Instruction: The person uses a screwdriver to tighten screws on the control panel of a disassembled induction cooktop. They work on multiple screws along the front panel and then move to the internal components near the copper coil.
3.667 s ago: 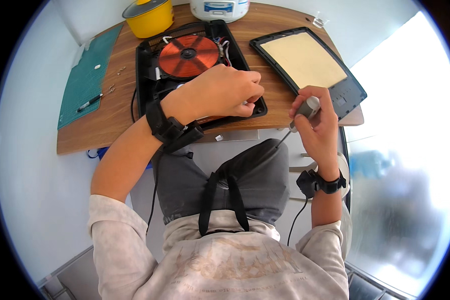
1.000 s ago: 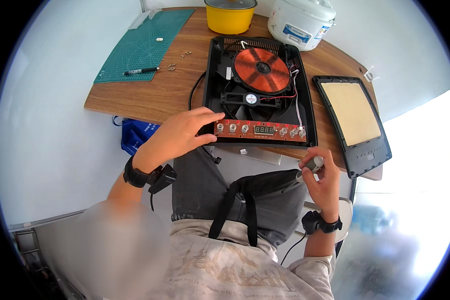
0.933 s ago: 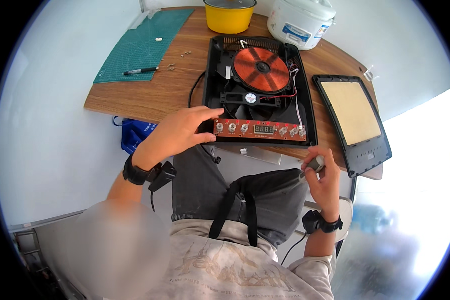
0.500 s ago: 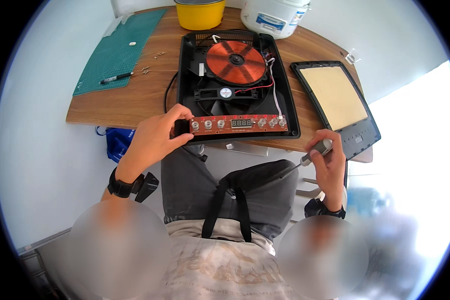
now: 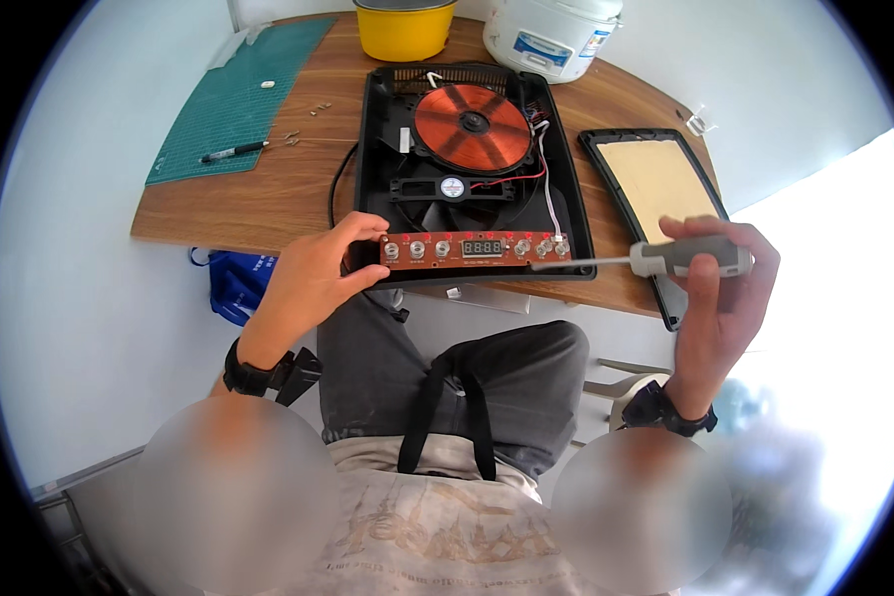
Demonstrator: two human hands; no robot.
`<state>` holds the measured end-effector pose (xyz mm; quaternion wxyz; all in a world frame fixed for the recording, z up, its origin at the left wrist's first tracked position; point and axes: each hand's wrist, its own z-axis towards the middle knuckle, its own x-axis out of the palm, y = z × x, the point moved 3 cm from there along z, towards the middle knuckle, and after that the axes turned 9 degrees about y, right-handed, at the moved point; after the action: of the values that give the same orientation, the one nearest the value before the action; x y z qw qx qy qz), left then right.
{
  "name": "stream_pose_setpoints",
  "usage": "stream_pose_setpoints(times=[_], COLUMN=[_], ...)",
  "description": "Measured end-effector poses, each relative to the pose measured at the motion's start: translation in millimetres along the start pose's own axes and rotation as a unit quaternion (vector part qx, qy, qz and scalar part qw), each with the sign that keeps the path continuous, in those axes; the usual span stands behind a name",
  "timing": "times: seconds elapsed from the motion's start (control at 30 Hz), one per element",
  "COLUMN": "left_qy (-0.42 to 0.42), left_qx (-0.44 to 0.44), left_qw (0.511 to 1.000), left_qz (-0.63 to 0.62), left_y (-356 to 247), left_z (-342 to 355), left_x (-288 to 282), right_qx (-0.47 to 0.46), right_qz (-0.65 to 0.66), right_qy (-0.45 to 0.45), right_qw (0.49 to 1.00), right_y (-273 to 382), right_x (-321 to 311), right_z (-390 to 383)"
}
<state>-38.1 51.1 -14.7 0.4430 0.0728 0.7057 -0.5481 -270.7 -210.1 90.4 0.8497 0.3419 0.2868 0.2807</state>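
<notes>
An opened induction cooker base [image 5: 375, 149] lies on the wooden table, its copper coil [image 5: 445, 124] and wiring bared. Along its near edge runs a reddish-brown control circuit board [image 5: 452, 263] with a small display and several round buttons. My left hand [image 5: 313, 273] pinches the board's left end between thumb and fingers. In my right hand [image 5: 720, 288] is a screwdriver [image 5: 680, 257] with a grey and white handle, held level. Its shaft points left, and the tip is over or near the board's lower right part; I cannot tell whether it touches.
Right of the base lies the detached cooker top [image 5: 655, 179], partly behind my right hand. A green cutting mat [image 5: 238, 104] with a pen [image 5: 233, 153] is on the left, small screws [image 5: 291, 137] beside it. A yellow pot [image 5: 404, 35] and a white appliance [image 5: 536, 40] stand at the back.
My right hand has risen and moved outward to the right, turning the screwdriver from slanting down to level, its tip now by the board. My left hand keeps its grip on the board.
</notes>
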Motion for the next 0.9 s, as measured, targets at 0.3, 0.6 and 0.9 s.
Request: stream_pose_setpoints(times=[0.3,0.6,0.9], left_qy=[0.009,0.004,-0.015], left_qx=[-0.043,-0.032,-0.001], left_qw=[0.999,0.999,1.000], left_qz=[-0.017,-0.032,-0.025], left_y=[-1.6,-1.1,2.8], left_z=[-2.4,-2.0,-0.9], left_x=[1.2,2.4,3.4], right_qx=[-0.050,-0.086,-0.102], right_qz=[0.097,0.044,0.019], right_qy=[0.170,0.193,0.198], right_qw=[0.979,0.976,0.975], right_y=[-9.4,-14.2,-11.9], right_x=[109.7,146.1,141.5], right_z=[34.9,35.0,36.8])
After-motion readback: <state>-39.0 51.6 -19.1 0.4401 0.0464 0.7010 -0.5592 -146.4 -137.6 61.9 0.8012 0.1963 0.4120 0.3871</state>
